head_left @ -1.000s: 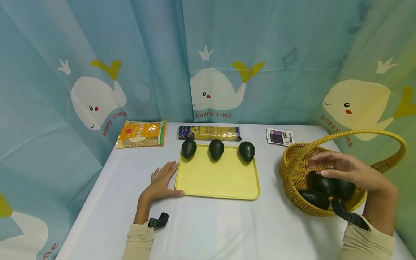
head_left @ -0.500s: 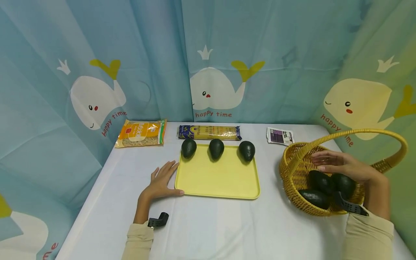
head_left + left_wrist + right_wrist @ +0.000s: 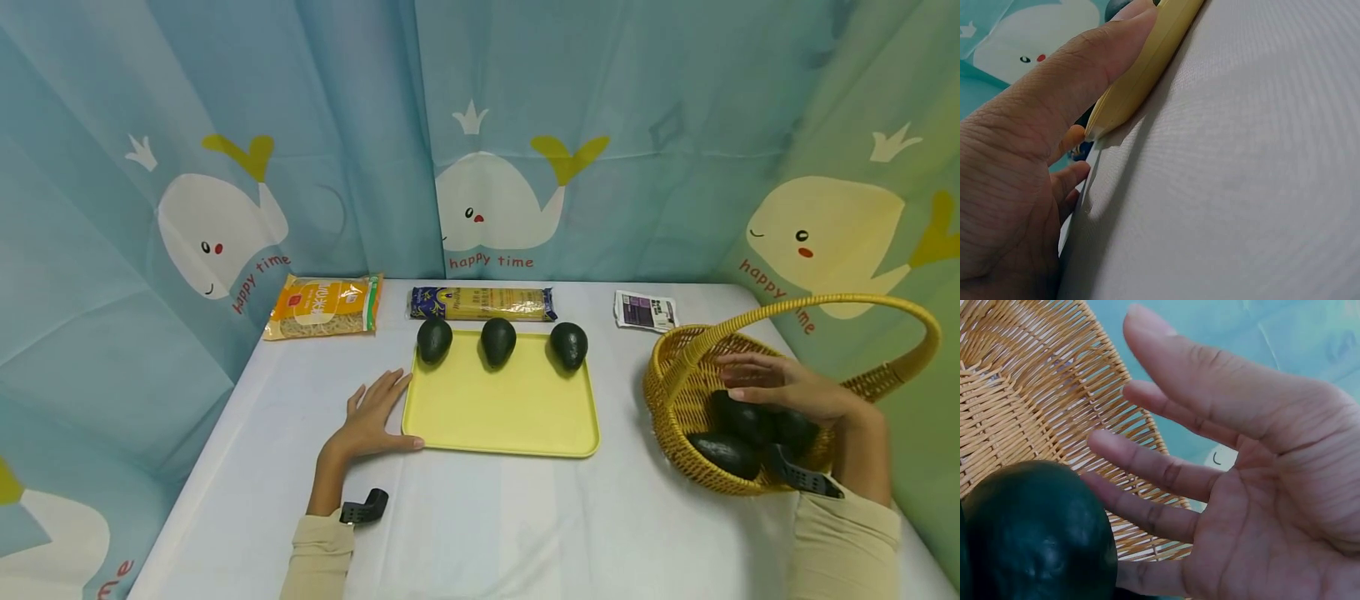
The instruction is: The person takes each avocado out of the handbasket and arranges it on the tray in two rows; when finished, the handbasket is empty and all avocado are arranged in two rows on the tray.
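Note:
The left hand lies spread at the left front corner of a yellow tray, its thumb along the front edge and its fingertips at the left side. In the left wrist view the thumb overlaps the tray's rim. Three dark avocados stand in a row at the tray's back. Over a wicker basket at the right, the right hand reaches in with fingers extended and nothing gripped. Below it sit dark avocados; in the right wrist view one avocado is close beside the fingers.
The basket's tall handle arches above the right hand. Along the table's back lie an orange food bag, a spaghetti packet and a small white-and-purple sachet. A blue whale-print curtain surrounds the table.
The right hand and forearm have shifted a little left over the basket, and the hand has sunk lower toward the avocados. The left hand and tray have stayed in place.

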The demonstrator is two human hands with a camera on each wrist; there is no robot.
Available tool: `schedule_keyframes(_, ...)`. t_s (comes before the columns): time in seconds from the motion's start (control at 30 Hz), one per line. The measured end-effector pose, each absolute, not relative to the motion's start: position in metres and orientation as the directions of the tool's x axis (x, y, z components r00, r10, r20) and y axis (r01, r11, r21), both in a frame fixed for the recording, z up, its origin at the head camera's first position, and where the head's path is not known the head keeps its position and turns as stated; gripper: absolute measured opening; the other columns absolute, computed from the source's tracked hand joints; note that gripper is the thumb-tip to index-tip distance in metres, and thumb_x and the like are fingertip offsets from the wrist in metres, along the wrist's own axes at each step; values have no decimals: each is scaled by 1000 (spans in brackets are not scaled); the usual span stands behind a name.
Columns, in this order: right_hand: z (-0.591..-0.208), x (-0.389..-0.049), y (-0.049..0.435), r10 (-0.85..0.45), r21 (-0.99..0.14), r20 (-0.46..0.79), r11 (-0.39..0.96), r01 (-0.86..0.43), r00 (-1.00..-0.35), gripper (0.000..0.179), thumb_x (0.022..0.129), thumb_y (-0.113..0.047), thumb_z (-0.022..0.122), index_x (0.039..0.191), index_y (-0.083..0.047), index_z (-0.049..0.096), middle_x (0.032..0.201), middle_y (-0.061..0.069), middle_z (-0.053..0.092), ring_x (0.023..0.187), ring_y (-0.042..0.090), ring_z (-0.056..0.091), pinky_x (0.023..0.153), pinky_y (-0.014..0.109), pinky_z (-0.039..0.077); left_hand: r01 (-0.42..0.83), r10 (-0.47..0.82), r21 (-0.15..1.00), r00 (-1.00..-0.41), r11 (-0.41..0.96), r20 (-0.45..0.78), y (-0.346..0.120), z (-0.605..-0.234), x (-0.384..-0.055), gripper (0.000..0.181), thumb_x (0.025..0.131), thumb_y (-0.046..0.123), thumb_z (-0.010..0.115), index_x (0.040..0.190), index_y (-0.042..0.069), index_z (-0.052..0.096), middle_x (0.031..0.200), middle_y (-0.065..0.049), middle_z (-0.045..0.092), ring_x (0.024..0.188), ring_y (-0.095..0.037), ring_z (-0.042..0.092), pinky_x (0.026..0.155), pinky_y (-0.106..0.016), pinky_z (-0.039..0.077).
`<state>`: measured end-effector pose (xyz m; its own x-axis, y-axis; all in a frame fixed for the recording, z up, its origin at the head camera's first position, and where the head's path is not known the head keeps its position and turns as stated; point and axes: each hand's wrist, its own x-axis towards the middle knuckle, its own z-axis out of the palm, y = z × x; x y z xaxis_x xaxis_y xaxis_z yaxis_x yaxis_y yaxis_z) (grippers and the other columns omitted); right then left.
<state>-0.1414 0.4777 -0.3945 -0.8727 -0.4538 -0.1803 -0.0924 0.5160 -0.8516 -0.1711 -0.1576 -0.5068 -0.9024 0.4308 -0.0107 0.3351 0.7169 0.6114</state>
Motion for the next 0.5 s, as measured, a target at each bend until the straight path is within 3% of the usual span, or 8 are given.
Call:
schedule_keyframes(0.17,-396,-141,476,-392,-814,-267,581,-12,-880,52,98,-6,55,145,1,35,124,-15,60,111,-6,58,81,20,54,341,433,598,-901,726,-11,-158,-508,-172,116,65,62,79,157,17,23,164,-11,19,151,-35,13,116,-64,3)
schedule_keyframes(0.3,-398,-142,476,-361,-786,-337,617,48,-870,52,99,-11,56,146,-1,35,124,-12,59,108,-7,57,82,33,53,340,434,601,-901,723,-12,-158,-507,-171,116,65,61,79,157,17,23,164,-11,19,151,-35,13,116,-64,2)
schedule_keyframes(0.4,-400,-143,476,-349,-771,-376,632,81,-858,53,99,-14,56,146,-1,35,129,-2,57,108,-8,56,84,41,52,338,434,609,-901,717,-11,-157,-506,-170,116,65,59,80,157,16,24,163,-12,19,151,-35,13,116,-64,2)
schedule_keyframes(0.5,-403,-142,474,-354,-771,-422,625,124,-834,53,99,-15,56,145,1,35,138,20,50,107,-7,55,85,45,52,337,434,611,-901,717,-12,-157,-506,-170,116,65,59,80,157,16,24,164,-12,19,151,-35,13,116,-64,1)
